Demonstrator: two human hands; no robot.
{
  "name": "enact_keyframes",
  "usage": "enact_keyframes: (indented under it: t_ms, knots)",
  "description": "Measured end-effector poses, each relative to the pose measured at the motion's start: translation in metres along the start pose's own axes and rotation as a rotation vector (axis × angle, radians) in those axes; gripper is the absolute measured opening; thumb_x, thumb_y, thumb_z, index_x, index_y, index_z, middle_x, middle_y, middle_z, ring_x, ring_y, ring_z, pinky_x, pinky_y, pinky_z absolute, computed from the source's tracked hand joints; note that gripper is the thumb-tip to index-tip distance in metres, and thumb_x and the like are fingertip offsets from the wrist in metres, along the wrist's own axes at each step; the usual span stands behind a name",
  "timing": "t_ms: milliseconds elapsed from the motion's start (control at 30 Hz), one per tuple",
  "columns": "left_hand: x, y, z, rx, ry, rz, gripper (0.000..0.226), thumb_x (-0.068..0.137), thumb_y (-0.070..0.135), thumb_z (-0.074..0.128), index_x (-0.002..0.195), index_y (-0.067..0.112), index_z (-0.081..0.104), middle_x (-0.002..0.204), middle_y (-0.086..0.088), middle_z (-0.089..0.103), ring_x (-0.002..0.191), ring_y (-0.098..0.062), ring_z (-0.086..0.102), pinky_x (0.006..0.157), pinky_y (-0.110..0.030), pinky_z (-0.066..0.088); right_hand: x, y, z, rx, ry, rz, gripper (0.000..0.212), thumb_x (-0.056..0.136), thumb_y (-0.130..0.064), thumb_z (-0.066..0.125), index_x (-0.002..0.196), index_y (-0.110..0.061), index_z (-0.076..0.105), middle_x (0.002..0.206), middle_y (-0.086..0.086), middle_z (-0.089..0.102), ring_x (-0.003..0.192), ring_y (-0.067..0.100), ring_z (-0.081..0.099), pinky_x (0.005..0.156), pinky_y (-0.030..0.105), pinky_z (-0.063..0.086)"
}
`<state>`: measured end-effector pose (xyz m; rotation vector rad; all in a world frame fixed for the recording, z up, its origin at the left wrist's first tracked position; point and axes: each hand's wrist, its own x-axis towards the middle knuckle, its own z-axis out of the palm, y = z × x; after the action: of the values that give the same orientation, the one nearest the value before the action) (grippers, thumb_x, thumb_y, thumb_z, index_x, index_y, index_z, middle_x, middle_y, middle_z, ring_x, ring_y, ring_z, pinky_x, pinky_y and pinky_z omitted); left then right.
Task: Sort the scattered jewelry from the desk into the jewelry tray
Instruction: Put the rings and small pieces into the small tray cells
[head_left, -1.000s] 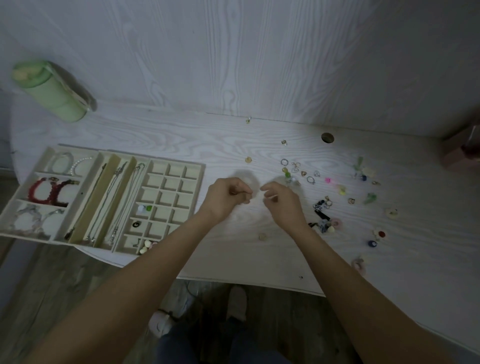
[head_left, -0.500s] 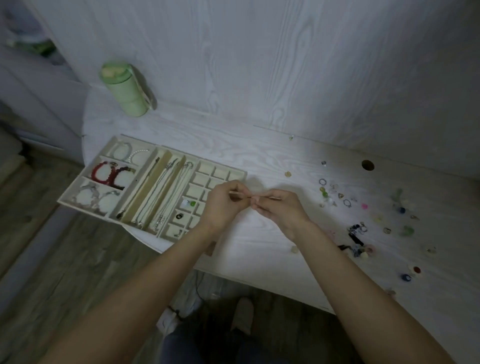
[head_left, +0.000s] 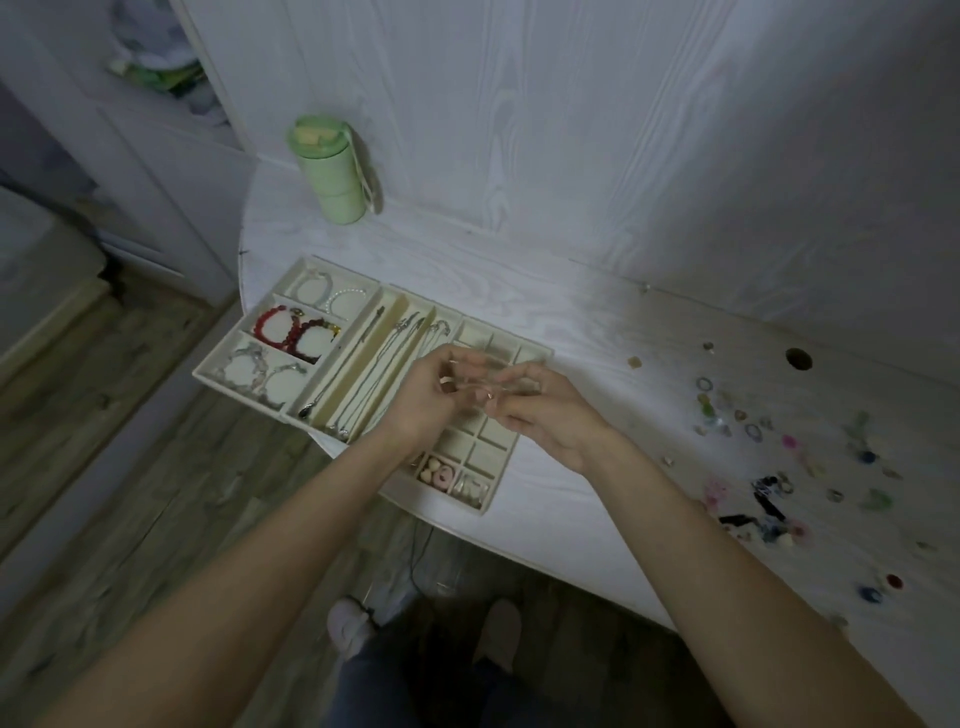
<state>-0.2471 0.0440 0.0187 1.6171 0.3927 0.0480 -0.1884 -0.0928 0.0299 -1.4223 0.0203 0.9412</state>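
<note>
From the head view, the person is holding both hands above the jewelry tray (head_left: 249, 358), over its part with small square compartments. The left hand (head_left: 426, 397) and the right hand (head_left: 545, 410) are both pinching a thin, pale piece of jewelry (head_left: 480, 383) that is stretching between their fingertips; it is too blurred to name. The tray is lying at the left end of the white wood-grain desk (head_left: 571, 322), partly over the rounded edge. Red bead bracelets (head_left: 291, 332) are lying in one left compartment, chains in the long middle ones. Scattered jewelry (head_left: 769, 467) is lying on the desk at the right. A green bottle (head_left: 330, 171) is standing upright near the white panelled wall (head_left: 571, 130). Below, a wooden floor (head_left: 130, 467) is showing.
</note>
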Motion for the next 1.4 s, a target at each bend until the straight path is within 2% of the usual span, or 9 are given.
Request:
enact_keyframes:
  t_ms: [200, 333, 567, 767, 933, 1067, 1167, 1267, 1400]
  knots:
    - [-0.004, -0.008, -0.012, -0.031, 0.031, -0.089, 0.028, 0.081, -0.005, 0.067, 0.099, 0.013, 0.054, 0.091, -0.002, 0.063, 0.085, -0.016, 0.062, 0.076, -0.026, 0.053, 0.002, 0.011, 0.011, -0.076, -0.013, -0.105, 0.022, 0.080, 0.013, 0.063, 0.088, -0.007, 0.060, 0.089, 0.009, 0.065, 0.087, 0.016, 0.062, 0.076, 0.019, 0.054]
    - [-0.007, -0.010, -0.017, -0.045, 0.033, -0.100, 0.028, 0.080, -0.005, 0.067, 0.101, 0.012, 0.056, 0.089, -0.001, 0.064, 0.087, -0.014, 0.062, 0.078, -0.024, 0.052, 0.004, 0.012, 0.014, -0.106, 0.003, -0.138, 0.016, 0.079, 0.006, 0.068, 0.082, -0.008, 0.063, 0.096, 0.014, 0.069, 0.091, 0.019, 0.065, 0.085, 0.028, 0.053]
    - [-0.006, -0.012, -0.024, 0.052, 0.022, -0.039, 0.021, 0.081, -0.004, 0.066, 0.082, 0.016, 0.066, 0.077, 0.002, 0.065, 0.072, -0.003, 0.062, 0.074, -0.018, 0.051, 0.008, 0.012, 0.017, -0.366, 0.037, -0.201, 0.020, 0.081, 0.001, 0.068, 0.073, -0.016, 0.061, 0.082, 0.004, 0.066, 0.072, 0.012, 0.063, 0.073, 0.030, 0.052]
    - [-0.004, -0.013, -0.024, 0.019, 0.004, -0.063, 0.021, 0.084, -0.007, 0.061, 0.093, 0.012, 0.064, 0.083, 0.000, 0.067, 0.076, -0.003, 0.065, 0.080, -0.019, 0.052, 0.015, 0.019, 0.019, -0.642, 0.066, -0.382, 0.026, 0.087, 0.001, 0.059, 0.081, -0.023, 0.052, 0.075, -0.004, 0.063, 0.072, 0.012, 0.062, 0.074, 0.035, 0.052]
    - [-0.001, -0.018, -0.031, -0.060, -0.041, -0.107, 0.027, 0.088, -0.010, 0.054, 0.097, 0.015, 0.061, 0.089, -0.001, 0.068, 0.085, -0.009, 0.067, 0.085, -0.023, 0.053, 0.025, 0.026, 0.015, -0.671, 0.093, -0.389, 0.020, 0.089, 0.000, 0.057, 0.081, -0.019, 0.055, 0.080, 0.006, 0.067, 0.075, 0.017, 0.065, 0.075, 0.037, 0.052]
    - [0.000, -0.031, -0.041, 0.388, -0.037, -0.064, 0.022, 0.090, -0.004, 0.053, 0.099, 0.013, 0.062, 0.101, 0.000, 0.065, 0.097, -0.016, 0.061, 0.093, -0.031, 0.048, 0.035, 0.031, 0.012, -0.579, 0.162, -0.303, 0.029, 0.086, -0.001, 0.062, 0.072, -0.025, 0.054, 0.072, 0.001, 0.063, 0.066, 0.011, 0.060, 0.065, 0.021, 0.049]
    - [-0.001, -0.044, -0.049, 0.839, -0.121, -0.041, 0.032, 0.088, 0.001, 0.054, 0.116, 0.016, 0.061, 0.128, -0.003, 0.057, 0.118, -0.022, 0.051, 0.101, -0.033, 0.040, 0.043, 0.037, 0.011, -0.563, 0.204, -0.279, 0.028, 0.084, 0.000, 0.065, 0.070, -0.023, 0.057, 0.070, -0.001, 0.062, 0.064, 0.008, 0.058, 0.057, 0.009, 0.043]
    - [-0.006, -0.047, -0.052, 1.246, -0.239, 0.011, 0.055, 0.087, 0.011, 0.058, 0.137, 0.028, 0.044, 0.148, 0.002, 0.032, 0.133, -0.022, 0.030, 0.108, -0.039, 0.030, 0.050, 0.045, 0.013, -0.634, 0.208, -0.290, 0.022, 0.082, 0.003, 0.066, 0.072, -0.017, 0.062, 0.074, 0.001, 0.064, 0.071, 0.010, 0.060, 0.071, 0.020, 0.049]
    - [-0.008, -0.047, -0.057, 1.374, -0.249, 0.042, 0.063, 0.088, 0.019, 0.058, 0.144, 0.030, 0.031, 0.156, 0.003, 0.015, 0.142, -0.020, 0.015, 0.112, -0.038, 0.019, 0.059, 0.059, 0.019, -0.838, 0.215, -0.268, 0.019, 0.083, -0.001, 0.067, 0.074, -0.018, 0.066, 0.084, 0.001, 0.069, 0.082, 0.015, 0.066, 0.080, 0.037, 0.055]
